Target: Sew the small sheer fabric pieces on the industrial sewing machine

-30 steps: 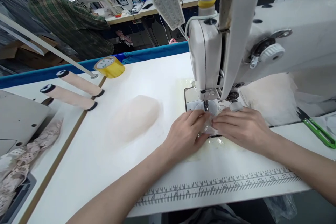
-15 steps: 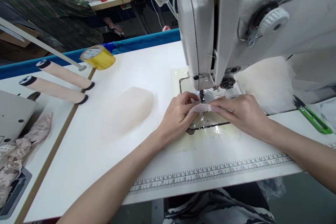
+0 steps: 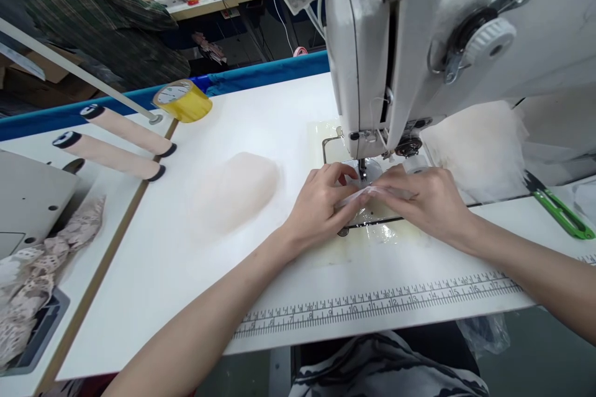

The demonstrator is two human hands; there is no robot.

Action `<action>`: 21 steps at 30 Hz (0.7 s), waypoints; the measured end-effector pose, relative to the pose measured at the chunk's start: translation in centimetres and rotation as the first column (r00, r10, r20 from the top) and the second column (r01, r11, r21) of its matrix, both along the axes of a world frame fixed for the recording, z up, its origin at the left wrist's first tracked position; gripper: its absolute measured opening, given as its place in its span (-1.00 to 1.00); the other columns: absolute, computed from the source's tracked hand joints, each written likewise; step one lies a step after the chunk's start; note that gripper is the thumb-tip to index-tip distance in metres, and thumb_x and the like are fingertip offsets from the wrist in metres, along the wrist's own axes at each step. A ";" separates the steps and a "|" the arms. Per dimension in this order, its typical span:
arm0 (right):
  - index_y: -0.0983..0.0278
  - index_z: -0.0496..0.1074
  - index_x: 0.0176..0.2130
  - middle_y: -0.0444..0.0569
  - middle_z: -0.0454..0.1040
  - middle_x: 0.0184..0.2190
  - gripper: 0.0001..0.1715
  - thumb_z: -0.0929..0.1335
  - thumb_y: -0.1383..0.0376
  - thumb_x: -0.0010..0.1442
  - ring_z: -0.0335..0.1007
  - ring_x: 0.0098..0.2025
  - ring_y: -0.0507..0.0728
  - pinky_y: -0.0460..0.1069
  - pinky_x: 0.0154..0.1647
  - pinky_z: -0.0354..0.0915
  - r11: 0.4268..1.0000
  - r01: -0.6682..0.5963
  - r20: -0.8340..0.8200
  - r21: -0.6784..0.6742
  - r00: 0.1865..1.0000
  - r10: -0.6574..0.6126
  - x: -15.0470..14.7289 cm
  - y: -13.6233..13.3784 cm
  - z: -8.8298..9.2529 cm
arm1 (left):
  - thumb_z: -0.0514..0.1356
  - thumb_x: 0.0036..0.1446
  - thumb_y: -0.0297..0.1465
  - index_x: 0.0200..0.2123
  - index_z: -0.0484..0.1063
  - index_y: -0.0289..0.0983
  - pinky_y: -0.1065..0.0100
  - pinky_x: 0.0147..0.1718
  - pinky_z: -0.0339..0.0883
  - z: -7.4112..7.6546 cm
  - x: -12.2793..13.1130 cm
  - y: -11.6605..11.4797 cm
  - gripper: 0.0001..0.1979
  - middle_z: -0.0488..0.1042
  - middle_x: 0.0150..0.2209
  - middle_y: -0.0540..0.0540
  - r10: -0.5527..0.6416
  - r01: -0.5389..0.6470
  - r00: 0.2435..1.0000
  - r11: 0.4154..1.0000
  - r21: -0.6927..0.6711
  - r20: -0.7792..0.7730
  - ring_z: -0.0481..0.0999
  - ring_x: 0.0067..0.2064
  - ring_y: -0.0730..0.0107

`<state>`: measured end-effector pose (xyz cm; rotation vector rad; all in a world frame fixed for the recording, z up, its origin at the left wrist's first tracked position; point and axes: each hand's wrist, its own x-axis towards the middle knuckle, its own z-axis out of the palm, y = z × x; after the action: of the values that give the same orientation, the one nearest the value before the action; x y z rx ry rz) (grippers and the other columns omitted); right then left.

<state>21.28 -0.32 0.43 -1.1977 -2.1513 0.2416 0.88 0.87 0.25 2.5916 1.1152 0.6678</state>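
Note:
A narrow strip of sheer pale fabric (image 3: 369, 191) is pinched between my two hands, just in front of the needle and presser foot (image 3: 362, 167) of a white sewing machine (image 3: 358, 62). My left hand (image 3: 326, 201) is closed on the strip's left part, and my right hand (image 3: 421, 198) is closed on its right part. The fingertips of both hands nearly meet, partly hiding the strip. Another thin pale fabric piece (image 3: 246, 189) lies flat on the white table (image 3: 153, 279) to the left.
Two thread cones (image 3: 109, 156) and yellow tape (image 3: 184, 101) are at the back left. Lace (image 3: 46, 267) sits at the far left. Sheer fabric (image 3: 479, 149) and green-handled snips (image 3: 561, 214) are on the right. A person in a plaid shirt (image 3: 93, 18) is beyond the table.
My fingertips have come closer together, and the strip between them is now folded or bunched where it was flatter. The view has shifted slightly.

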 end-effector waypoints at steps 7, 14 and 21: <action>0.27 0.53 -0.34 -0.08 0.60 -0.28 -0.75 0.28 0.45 0.23 0.52 -0.24 0.09 0.05 -0.08 0.43 0.922 -0.295 0.324 0.250 0.923 0.208 0.3 -1.5 0.2 | 0.07 0.25 -0.42 -0.03 0.45 -0.27 0.10 -0.07 0.31 -0.1 -0.4 -1.5 -0.73 0.48 -0.05 -0.16 -0.044 0.124 0.971 0.932 0.341 -0.233 0.39 -0.04 0.16; 0.28 0.53 -0.36 -0.04 0.60 -0.28 -0.67 0.25 0.56 0.19 0.54 -0.23 0.10 0.06 -0.02 0.45 0.886 -0.340 0.416 0.316 0.889 0.192 0.1 -1.9 0.2 | 0.01 0.27 -0.45 0.12 0.32 -0.36 0.06 0.17 0.20 -0.3 -1.0 -2.1 -0.63 0.42 0.09 -0.22 -0.086 0.199 0.940 0.923 0.330 -0.329 0.36 0.16 0.19; 0.31 0.54 -0.40 0.00 0.60 -0.27 -0.68 0.26 0.56 0.18 0.53 -0.26 0.12 0.06 -0.06 0.47 0.891 -0.334 0.400 0.309 0.895 0.197 0.0 -1.8 0.2 | 0.03 0.27 -0.44 0.12 0.33 -0.40 0.01 0.21 0.17 -0.4 -0.9 -2.2 -0.63 0.43 0.07 -0.25 -0.071 0.199 0.932 0.920 0.339 -0.356 0.40 0.13 0.15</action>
<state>21.27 -2.13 0.60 -0.7615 -2.5368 -0.2855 -0.03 -1.29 -0.19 3.1711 0.9535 0.4435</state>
